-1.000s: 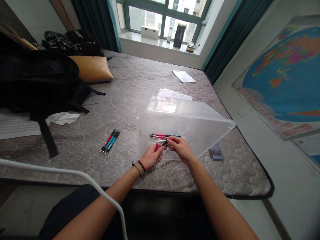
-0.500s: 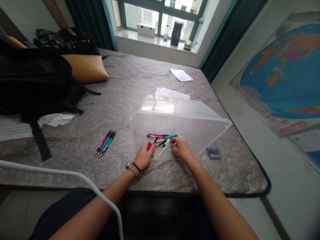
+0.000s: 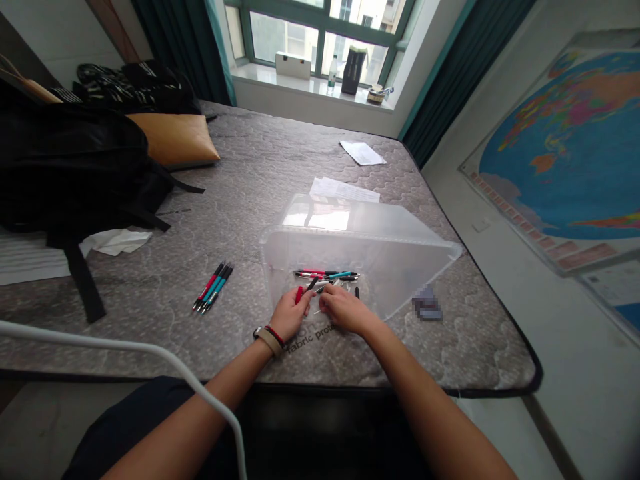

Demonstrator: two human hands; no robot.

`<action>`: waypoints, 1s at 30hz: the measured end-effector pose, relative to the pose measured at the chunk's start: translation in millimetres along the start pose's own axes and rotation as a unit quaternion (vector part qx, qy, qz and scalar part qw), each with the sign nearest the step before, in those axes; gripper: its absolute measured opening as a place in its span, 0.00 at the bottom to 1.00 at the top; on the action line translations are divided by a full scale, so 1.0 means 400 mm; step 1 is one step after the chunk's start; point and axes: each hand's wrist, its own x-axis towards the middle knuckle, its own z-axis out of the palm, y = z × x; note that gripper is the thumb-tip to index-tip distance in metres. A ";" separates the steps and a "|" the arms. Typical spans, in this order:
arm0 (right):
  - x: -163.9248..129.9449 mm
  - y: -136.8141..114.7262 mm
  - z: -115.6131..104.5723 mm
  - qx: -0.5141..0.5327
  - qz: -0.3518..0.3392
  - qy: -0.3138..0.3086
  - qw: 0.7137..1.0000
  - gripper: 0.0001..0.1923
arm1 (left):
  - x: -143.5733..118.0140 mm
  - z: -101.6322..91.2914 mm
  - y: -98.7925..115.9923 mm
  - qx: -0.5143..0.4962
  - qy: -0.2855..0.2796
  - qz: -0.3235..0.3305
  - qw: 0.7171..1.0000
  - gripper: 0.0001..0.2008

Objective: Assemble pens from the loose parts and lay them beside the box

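Item: clear plastic storage bin [image 3: 350, 233] tipped on its side on the grey quilted mattress [image 3: 260, 167].

Left hand [image 3: 290, 315] at the bin's mouth, fingers clenched on a red pen [image 3: 299, 294].

Right hand [image 3: 343, 311] beside it, grip indiscernible.

Loose red, teal and black pens [image 3: 327, 275] lie just inside.

Risk: crowded fingers may knock them.

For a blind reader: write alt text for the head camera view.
Two bare hands, left hand and right hand, handle pens at the mouth of a clear plastic bin lying on a grey mattress. More pens lie to the left.
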 end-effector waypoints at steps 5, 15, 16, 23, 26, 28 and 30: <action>-0.007 -0.007 -0.018 0.029 0.018 0.075 0.997 0.06 | -0.001 -0.002 0.003 -0.002 0.011 0.004 1.000 0.19; 0.000 -0.033 -0.002 0.099 0.013 0.153 0.983 0.05 | -0.006 -0.002 0.002 0.072 0.001 0.045 0.996 0.17; 0.002 -0.035 0.000 0.089 0.020 0.159 0.983 0.05 | -0.010 -0.002 0.002 0.100 0.004 0.059 0.993 0.16; -0.010 -0.064 -0.047 0.049 0.067 0.267 0.960 0.03 | -0.017 -0.003 0.007 0.141 0.037 0.080 0.986 0.12; -0.020 -0.084 -0.069 0.103 0.142 0.391 0.903 0.06 | -0.010 0.001 0.017 0.060 0.066 0.022 0.996 0.14; -0.018 -0.092 -0.061 0.200 0.184 0.401 0.875 0.11 | -0.008 0.010 0.021 -0.037 0.050 -0.018 0.998 0.16; -0.008 -0.094 -0.036 0.340 0.208 0.340 0.852 0.15 | -0.009 0.024 0.021 -0.132 0.008 -0.055 0.990 0.19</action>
